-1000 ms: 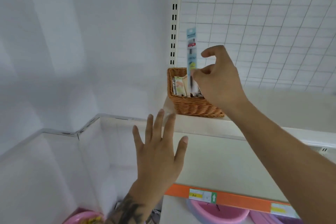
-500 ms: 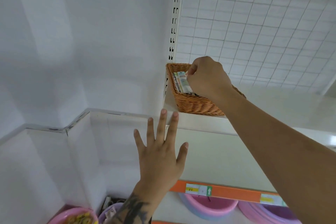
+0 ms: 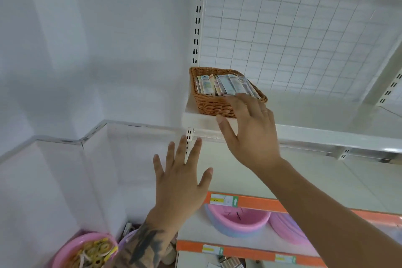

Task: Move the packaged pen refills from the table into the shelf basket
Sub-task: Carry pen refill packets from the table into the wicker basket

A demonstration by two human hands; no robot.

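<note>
A brown wicker basket [image 3: 208, 102] stands at the left end of the upper white shelf [image 3: 326, 135]. Several packaged pen refills [image 3: 226, 85] stand side by side inside it. My right hand [image 3: 250, 130] hovers just in front of and below the basket's near right corner, fingers spread and holding nothing. My left hand [image 3: 182, 180] is raised lower down, palm away from me, fingers straight and apart, empty. No table shows in this view.
A white wire grid panel [image 3: 293, 28] backs the shelf, with a slotted upright [image 3: 198, 17] at its left. Lower shelves with orange price strips [image 3: 245, 202] hold pink plastic basins [image 3: 239, 222]. A pink bowl of small yellow items [image 3: 87, 250] sits at bottom left.
My right hand lowered a refill package into the basket, let go of it and drew back toward me, now open. The left hand stayed raised and open.
</note>
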